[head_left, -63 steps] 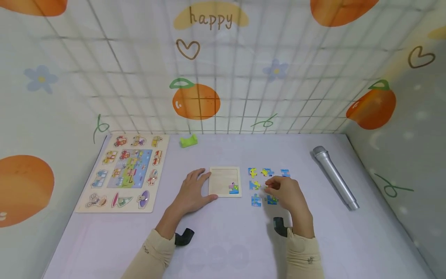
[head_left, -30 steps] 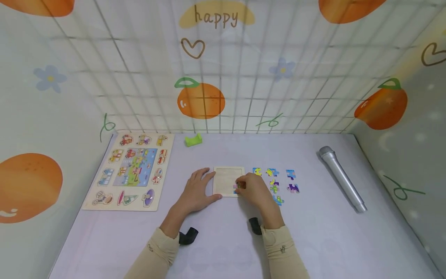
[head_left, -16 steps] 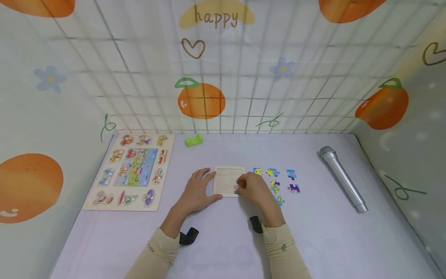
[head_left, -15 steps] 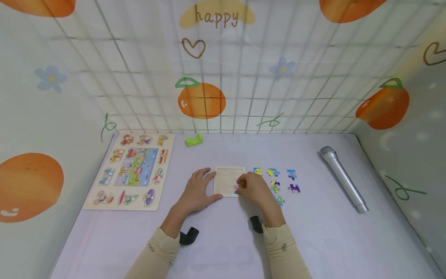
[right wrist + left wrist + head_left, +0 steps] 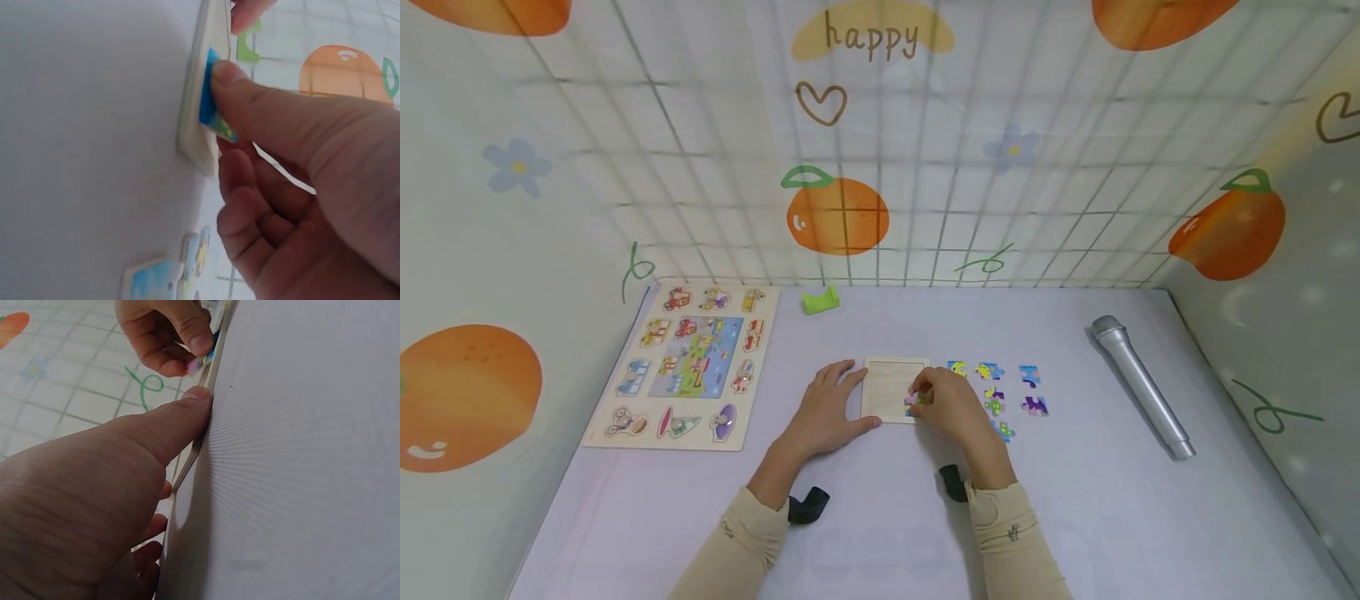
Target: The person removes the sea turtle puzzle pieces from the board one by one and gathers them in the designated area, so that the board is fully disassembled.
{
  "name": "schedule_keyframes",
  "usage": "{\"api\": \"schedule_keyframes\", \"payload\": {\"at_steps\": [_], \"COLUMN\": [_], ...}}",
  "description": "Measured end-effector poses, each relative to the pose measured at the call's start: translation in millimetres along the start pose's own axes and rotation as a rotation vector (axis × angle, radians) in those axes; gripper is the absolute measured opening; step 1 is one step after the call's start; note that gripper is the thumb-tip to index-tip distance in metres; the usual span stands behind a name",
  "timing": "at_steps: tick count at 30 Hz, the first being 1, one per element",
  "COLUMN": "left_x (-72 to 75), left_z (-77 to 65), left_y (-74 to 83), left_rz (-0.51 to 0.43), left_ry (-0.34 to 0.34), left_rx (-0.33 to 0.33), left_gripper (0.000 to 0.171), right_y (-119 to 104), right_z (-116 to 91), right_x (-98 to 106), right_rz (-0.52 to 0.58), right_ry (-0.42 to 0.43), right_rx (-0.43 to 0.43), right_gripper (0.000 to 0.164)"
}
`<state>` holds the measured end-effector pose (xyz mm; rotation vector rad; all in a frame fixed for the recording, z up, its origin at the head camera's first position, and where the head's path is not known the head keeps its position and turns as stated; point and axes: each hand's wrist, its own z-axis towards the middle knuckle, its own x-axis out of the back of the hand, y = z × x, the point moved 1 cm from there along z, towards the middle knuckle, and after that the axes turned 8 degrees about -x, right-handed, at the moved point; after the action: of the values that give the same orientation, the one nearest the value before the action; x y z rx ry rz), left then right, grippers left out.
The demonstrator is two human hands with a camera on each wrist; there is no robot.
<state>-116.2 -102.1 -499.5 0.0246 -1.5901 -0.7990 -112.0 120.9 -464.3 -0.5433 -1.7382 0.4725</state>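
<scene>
A small square wooden puzzle tray lies mid-table. My left hand has its fingers spread against the tray's left side, thumb extended along the near edge. At the lower right corner, my right hand pinches a blue, green and pink jigsaw piece between thumb and fingers. In the right wrist view the thumb presses on the piece's blue part, and the fingertips behind it are hidden. Several loose jigsaw pieces lie to the right of the tray, some partly covered by the right hand.
On the left lies a large wooden picture board with vehicle shapes. A green curved block sits near the back wall, and a silver toy microphone rests on the right. Printed curtains stand behind and beside the table.
My right hand has moved left from the loose pieces to the tray's lower right corner, then stayed nearly still there. My left hand keeps its place at the tray. The head view has shifted slightly.
</scene>
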Motion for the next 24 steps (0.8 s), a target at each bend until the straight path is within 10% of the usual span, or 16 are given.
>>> {"api": "schedule_keyframes", "payload": {"at_steps": [24], "left_x": [2.2], "left_z": [-0.8], "left_y": [2.4], "left_rz": [-0.01], "left_ry": [-0.014], "left_rx": [0.009], "left_gripper": [0.084], "right_y": [0.5], "right_z": [-5.8], "right_x": [5.8], "right_rz": [0.083], "right_ry": [0.026], "right_rx": [-0.041], "right_gripper": [0.002]}}
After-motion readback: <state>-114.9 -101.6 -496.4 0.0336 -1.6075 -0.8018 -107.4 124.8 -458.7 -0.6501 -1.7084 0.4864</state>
